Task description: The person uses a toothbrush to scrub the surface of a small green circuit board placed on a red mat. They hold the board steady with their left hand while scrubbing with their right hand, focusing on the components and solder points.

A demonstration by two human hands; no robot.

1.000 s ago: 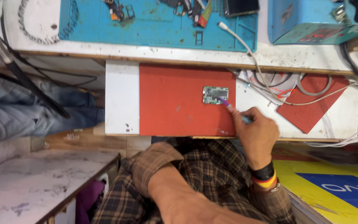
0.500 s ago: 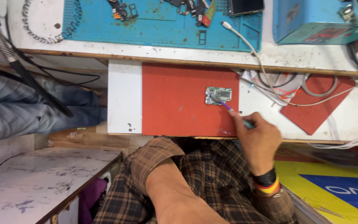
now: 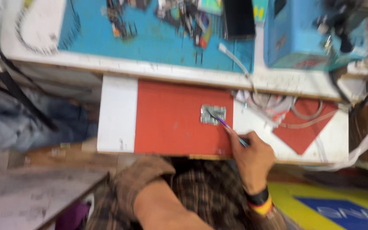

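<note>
Purple tool [image 3: 225, 125] slants up-left onto board [image 3: 213, 114].

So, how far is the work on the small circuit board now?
Already laid out: the small circuit board rests on the red mat. In hand: the right hand holds a thin tool, tip on the board. What is left cannot be judged; the picture is blurred.

Tool tip [image 3: 213, 114] now on circuit board [image 3: 213, 115].
</note>
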